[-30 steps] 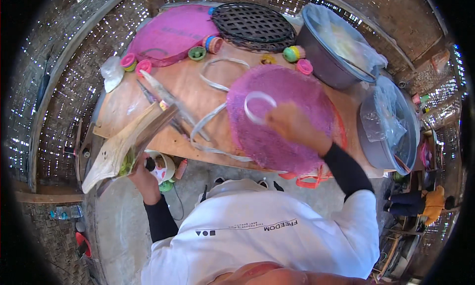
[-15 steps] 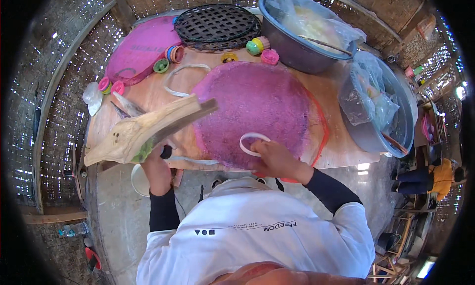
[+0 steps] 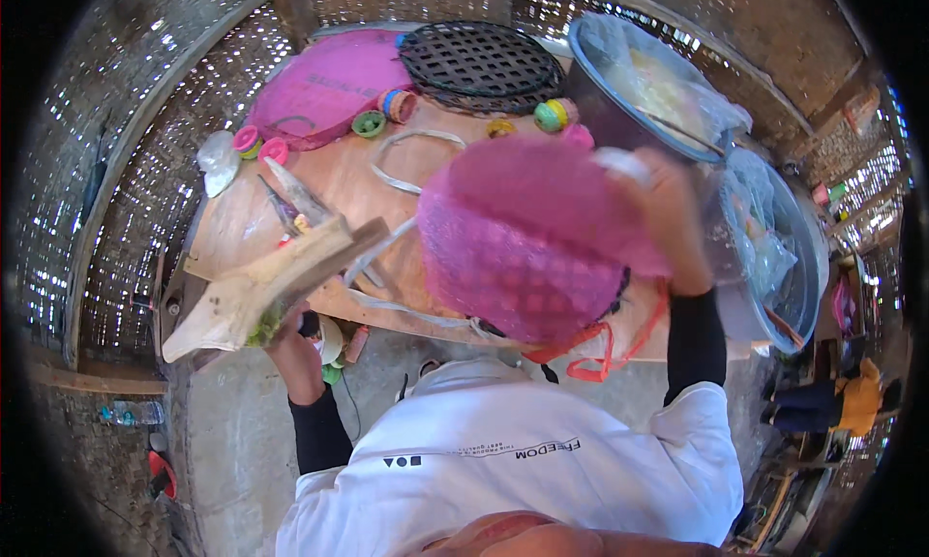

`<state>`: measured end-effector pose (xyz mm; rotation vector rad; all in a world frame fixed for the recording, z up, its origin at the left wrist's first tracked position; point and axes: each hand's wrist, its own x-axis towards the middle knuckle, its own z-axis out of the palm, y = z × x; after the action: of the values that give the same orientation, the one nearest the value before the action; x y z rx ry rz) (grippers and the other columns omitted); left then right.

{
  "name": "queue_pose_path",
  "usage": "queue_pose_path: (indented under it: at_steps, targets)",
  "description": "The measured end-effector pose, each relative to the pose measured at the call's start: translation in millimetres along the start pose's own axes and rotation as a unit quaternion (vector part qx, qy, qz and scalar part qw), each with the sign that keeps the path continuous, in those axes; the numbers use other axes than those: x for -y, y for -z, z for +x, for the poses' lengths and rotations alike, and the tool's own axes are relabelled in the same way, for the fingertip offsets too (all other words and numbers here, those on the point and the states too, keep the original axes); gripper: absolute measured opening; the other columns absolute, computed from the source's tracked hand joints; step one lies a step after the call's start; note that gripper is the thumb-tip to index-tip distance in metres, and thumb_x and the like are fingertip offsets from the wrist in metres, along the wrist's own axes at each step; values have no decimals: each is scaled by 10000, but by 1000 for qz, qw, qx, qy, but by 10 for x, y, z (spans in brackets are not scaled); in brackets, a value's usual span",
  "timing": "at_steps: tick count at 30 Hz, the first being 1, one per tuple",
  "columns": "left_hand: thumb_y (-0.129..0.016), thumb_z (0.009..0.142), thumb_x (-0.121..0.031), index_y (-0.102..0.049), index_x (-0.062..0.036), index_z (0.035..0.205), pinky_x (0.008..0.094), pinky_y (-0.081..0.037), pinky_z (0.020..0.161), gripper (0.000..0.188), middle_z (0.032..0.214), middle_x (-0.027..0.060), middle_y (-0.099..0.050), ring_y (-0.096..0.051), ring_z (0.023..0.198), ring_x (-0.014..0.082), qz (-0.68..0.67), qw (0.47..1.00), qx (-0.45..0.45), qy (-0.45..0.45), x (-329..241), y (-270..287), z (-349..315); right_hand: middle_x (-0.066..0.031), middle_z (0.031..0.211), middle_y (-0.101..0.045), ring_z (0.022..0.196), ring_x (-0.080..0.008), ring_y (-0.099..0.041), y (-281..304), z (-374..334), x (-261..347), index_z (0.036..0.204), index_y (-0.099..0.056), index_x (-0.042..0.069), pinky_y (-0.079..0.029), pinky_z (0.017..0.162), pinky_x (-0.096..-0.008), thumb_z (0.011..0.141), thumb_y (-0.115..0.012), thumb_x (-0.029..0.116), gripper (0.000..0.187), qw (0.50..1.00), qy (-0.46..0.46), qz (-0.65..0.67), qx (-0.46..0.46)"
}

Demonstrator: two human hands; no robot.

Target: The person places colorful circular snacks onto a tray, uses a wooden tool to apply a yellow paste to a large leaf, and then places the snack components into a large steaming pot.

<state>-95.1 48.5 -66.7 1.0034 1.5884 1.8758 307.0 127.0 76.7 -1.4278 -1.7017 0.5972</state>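
Note:
My left hand (image 3: 287, 342) is at the table's near left edge, closed on the underside of a pale, angular piece of wood (image 3: 252, 281) with a green patch. The wood hides most of its fingers. On the right, my blurred right hand (image 3: 673, 223) is raised and holds up part of a round pink cover (image 3: 552, 194), together with a white loop (image 3: 624, 163). The raised part forms a fold across the cover. In front of the fold a dark lattice shows through the thin pink sheet (image 3: 513, 286). A red ribbon (image 3: 605, 354) hangs by the near edge.
Behind lie another pink disc (image 3: 329, 83) and stacked black lattice trays (image 3: 484, 63). Large basins (image 3: 634, 97) with plastic bags stand at the right. A white strap (image 3: 382, 175), small coloured tubs (image 3: 368, 124) and a knife (image 3: 290, 189) lie on the table (image 3: 319, 175).
My right hand has moved up and right from the near part of the pink cover, lifting and folding it. The left hand and wood have shifted slightly left and down in view.

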Motion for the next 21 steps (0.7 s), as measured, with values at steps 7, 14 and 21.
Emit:
queue_pose_path:
  at_steps: [7, 14, 21]
  targets:
    - [-519, 751, 14, -568, 38, 871, 341, -408, 811, 133, 918, 122, -585, -546, 862, 223, 224, 971, -41, -77, 301, 214, -100, -48, 682, -591, 617, -70, -496, -696, 1199, 1469, 854, -597, 7, -399, 567, -215, 793, -602, 198, 200, 864, 362, -118, -328]
    - [-567, 688, 24, -535, 19, 977, 291, -423, 771, 291, 945, 69, -564, -539, 856, 173, 27, 996, -55, 67, 302, 503, -181, -154, 712, -602, 682, -313, -593, -2542, 3243, 1180, 874, -588, 127, -449, 583, -423, 808, -460, 272, 205, 903, 326, -217, -173]
    - [-600, 737, -14, -541, 35, 1020, 321, -403, 839, 293, 1047, 124, -557, -507, 979, 205, 72, 990, -12, 118, 415, 688, -179, -195, 769, -601, 757, -343, -586, -2738, 3642, 618, 839, -611, 70, -442, 656, -439, 814, -448, 285, 271, 946, 124, -113, -279]
